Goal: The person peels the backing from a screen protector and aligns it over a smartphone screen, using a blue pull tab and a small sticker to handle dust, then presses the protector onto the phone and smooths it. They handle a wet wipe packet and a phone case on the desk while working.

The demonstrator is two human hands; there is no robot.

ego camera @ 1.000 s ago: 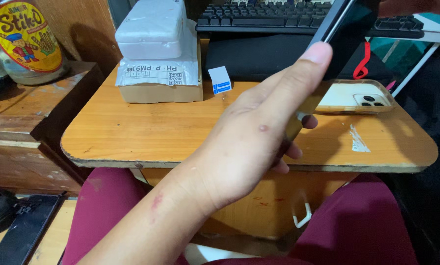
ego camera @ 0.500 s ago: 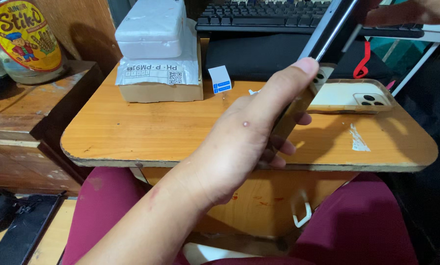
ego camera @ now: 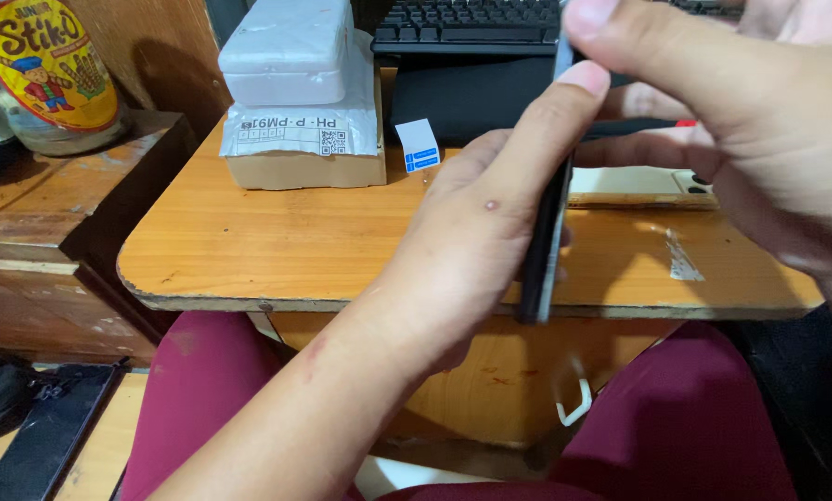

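The left hand (ego camera: 490,232) clamps a dark phone (ego camera: 544,232) edge-on above the surface (ego camera: 277,250); the right hand (ego camera: 750,130) pinches its top edge. Best keep both grips firm and the phone steady.

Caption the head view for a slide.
Both hands, left and right, hold a dark phone edge-on above a wooden table.
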